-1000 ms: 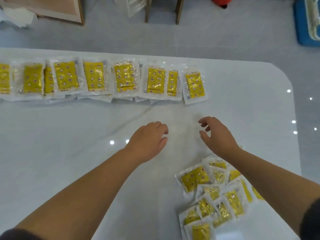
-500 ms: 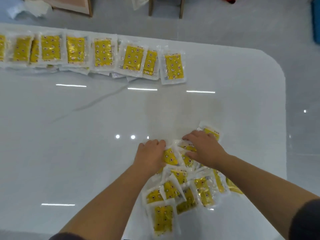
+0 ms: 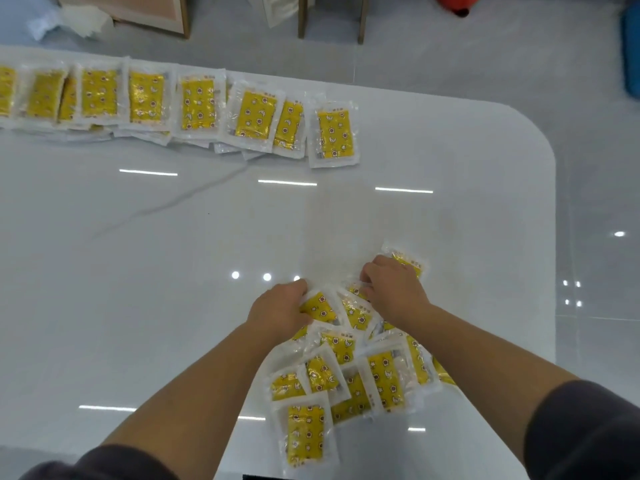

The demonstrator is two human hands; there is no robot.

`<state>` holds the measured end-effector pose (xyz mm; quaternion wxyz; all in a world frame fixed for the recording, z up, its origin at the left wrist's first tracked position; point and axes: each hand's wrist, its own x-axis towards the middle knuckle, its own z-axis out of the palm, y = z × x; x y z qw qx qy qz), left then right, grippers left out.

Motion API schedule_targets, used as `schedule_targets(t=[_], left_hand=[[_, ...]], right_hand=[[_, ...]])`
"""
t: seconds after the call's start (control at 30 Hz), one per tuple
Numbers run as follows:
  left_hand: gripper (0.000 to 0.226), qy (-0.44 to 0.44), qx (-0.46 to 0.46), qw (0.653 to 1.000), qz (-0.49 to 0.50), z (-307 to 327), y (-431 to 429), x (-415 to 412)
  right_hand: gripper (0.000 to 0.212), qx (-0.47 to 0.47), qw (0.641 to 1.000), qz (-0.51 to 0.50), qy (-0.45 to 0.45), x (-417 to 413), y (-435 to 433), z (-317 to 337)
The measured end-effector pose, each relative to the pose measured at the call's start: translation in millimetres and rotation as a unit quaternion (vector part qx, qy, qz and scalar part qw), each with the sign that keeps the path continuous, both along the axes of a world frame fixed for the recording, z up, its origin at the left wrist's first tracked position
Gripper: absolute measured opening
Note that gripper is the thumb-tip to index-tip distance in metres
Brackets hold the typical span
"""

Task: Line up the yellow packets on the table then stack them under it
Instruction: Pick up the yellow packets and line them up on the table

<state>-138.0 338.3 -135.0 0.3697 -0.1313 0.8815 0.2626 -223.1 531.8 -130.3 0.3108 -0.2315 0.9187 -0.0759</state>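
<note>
Several yellow packets in clear wrappers lie in a row [image 3: 194,105] along the far edge of the white table [image 3: 138,271]; the rightmost one [image 3: 334,134] ends the row. A loose pile of yellow packets [image 3: 349,375] lies near the front right. My left hand [image 3: 278,311] grips a packet [image 3: 320,308] at the top left of the pile, thumb on it. My right hand [image 3: 393,292] rests on the pile's far side, fingers curled on a packet [image 3: 356,292], with another packet [image 3: 407,262] peeking out beyond it.
The table's rounded right corner [image 3: 540,140] and right edge lie close to the pile. Beyond the table on the grey floor stand wooden chair legs [image 3: 330,19], a framed board [image 3: 152,12], white paper [image 3: 69,19], and a blue object [image 3: 632,46] at the far right.
Both hands have dropped from the bare middle of the table onto the loose pile and taken hold of packets there. In the last half second they have hardly moved.
</note>
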Motion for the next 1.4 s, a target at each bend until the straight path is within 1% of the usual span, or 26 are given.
schedule_targets(t=[0.13, 0.23, 0.27, 0.3, 0.37, 0.43, 0.47, 0.5, 0.6, 0.63, 0.67, 0.73, 0.8, 0.9, 1.0, 1.03, 1.1, 1.17, 1.23, 1.3, 1.33, 1.37, 1.4], left_hand=[[0.026, -0.004, 0.044, 0.999, 0.022, -1.7, -4.7, -0.5], [0.015, 0.0, 0.074, 0.995, 0.071, 0.5, -5.9, -3.2], [0.01, 0.003, 0.083, 0.993, 0.087, 2.4, -6.4, -5.0], [0.01, 0.007, 0.092, 0.99, 0.105, 4.2, -6.8, -6.9], [0.014, 0.015, 0.109, 0.983, 0.147, 9.4, -8.0, -12.0], [0.006, 0.023, 0.123, 0.974, 0.189, 10.0, -10.9, -17.6], [0.008, 0.022, 0.123, 0.971, 0.204, 10.6, -12.2, -20.1], [0.011, 0.02, 0.123, 0.968, 0.217, 10.9, -13.2, -22.2], [0.013, 0.011, 0.13, 0.96, 0.249, 9.3, -14.8, -24.6], [0.014, 0.006, 0.136, 0.955, 0.262, 8.5, -14.9, -24.3], [0.015, 0.001, 0.145, 0.949, 0.278, 8.9, -14.8, -23.8], [0.016, -0.007, 0.161, 0.936, 0.313, 10.5, -14.7, -22.7], [0.017, -0.008, 0.175, 0.924, 0.341, 15.8, -13.7, -23.3], [0.015, 0.003, 0.178, 0.913, 0.366, 25.7, -13.0, -27.9], [0.012, 0.02, 0.182, 0.901, 0.392, 36.5, -15.3, -35.2], [0.011, 0.027, 0.184, 0.897, 0.402, 40.8, -16.7, -37.6], [0.006, 0.04, 0.193, 0.884, 0.423, 47.8, -19.7, -40.8], [0.008, 0.047, 0.203, 0.873, 0.441, 53.8, -22.5, -41.2], [0.012, 0.049, 0.209, 0.866, 0.451, 59.8, -24.1, -39.4], [0.013, 0.049, 0.208, 0.866, 0.452, 64.3, -24.9, -37.6], [0.013, 0.048, 0.207, 0.867, 0.452, 65.6, -25.3, -37.6], [0.012, 0.047, 0.207, 0.867, 0.452, 67.4, -25.1, -37.9], [0.011, 0.045, 0.207, 0.867, 0.451, 67.6, -25.1, -38.5]], right_hand=[[0.016, -0.017, 0.999, -0.026, 0.017, 2.3, 1.8, 1.1], [0.013, -0.045, 0.997, -0.055, 0.038, 2.3, 4.9, 1.9], [0.012, -0.066, 0.994, -0.08, 0.021, 1.0, 5.6, 3.3], [0.011, -0.091, 0.989, -0.119, -0.016, -0.7, 5.6, 5.9], [0.009, -0.129, 0.963, -0.213, -0.1, -4.6, 4.4, 9.2], [0.01, -0.159, 0.927, -0.308, -0.147, -6.2, 3.6, 9.0], [0.009, -0.176, 0.904, -0.354, -0.165, -5.7, 3.7, 7.7], [0.008, -0.196, 0.877, -0.398, -0.184, -4.9, 3.7, 7.2], [0.019, -0.25, 0.779, -0.515, -0.255, 0.3, 4.0, 3.4], [0.02, -0.253, 0.758, -0.535, -0.273, 2.5, 3.1, 2.4], [0.018, -0.251, 0.749, -0.545, -0.282, 4.7, 1.3, 1.6], [0.006, -0.24, 0.741, -0.56, -0.283, 8.1, -3.8, 0.2], [0.003, -0.232, 0.738, -0.572, -0.27, 9.3, -9.1, -0.5], [0.012, -0.269, 0.716, -0.588, -0.265, 5.7, -17.9, 7.3], [0.021, -0.266, 0.728, -0.592, -0.221, -2.2, -18.2, 13.2], [0.022, -0.263, 0.722, -0.603, -0.215, -4.8, -15.1, 13.6], [0.02, -0.264, 0.683, -0.641, -0.23, -9.7, -7.6, 15.3], [0.02, -0.258, 0.641, -0.68, -0.246, -10.9, 3.5, 18.3], [0.021, -0.247, 0.617, -0.703, -0.252, -8.7, 14.1, 21.7], [0.017, -0.256, 0.586, -0.718, -0.274, -4.8, 21.8, 24.1], [0.013, -0.264, 0.576, -0.717, -0.292, -2.6, 24.1, 26.3], [0.01, -0.27, 0.573, -0.707, -0.313, -0.7, 25.9, 28.4], [0.013, -0.273, 0.577, -0.693, -0.336, 1.0, 27.5, 30.3]])
